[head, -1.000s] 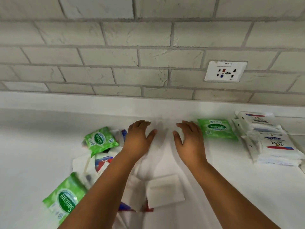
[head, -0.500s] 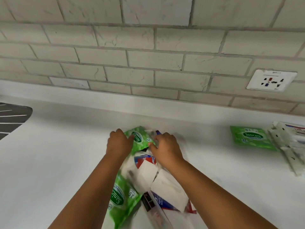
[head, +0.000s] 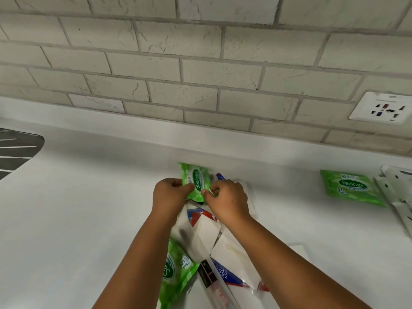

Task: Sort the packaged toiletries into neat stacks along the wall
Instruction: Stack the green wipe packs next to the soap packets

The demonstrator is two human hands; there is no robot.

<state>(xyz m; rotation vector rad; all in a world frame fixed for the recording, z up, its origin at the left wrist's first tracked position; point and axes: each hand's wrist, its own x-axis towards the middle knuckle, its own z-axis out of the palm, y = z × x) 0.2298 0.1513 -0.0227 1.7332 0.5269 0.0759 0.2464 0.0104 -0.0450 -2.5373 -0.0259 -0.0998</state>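
Observation:
Both hands pinch one green Sanicare wipes pack [head: 196,181], lifted at the far end of a loose pile. My left hand [head: 170,197] grips its left lower edge and my right hand [head: 227,200] its right lower corner. Beneath my wrists the pile holds white packets [head: 201,236], a red-and-blue toothpaste box [head: 225,273] and another green wipes pack [head: 176,268]. A further green Sanicare pack [head: 350,189] lies flat near the wall at the right, beside a stack of white soap boxes [head: 399,195] cut by the frame edge.
The white countertop [head: 89,208] runs back to a low white ledge under the grey brick wall [head: 200,74]. A wall socket [head: 383,109] sits at the upper right. A dark ribbed drainer [head: 15,150] shows at the far left.
The view has swung left. My hands left the bare counter near the wall, reached into the pile and closed on a green wipes pack, now raised slightly.

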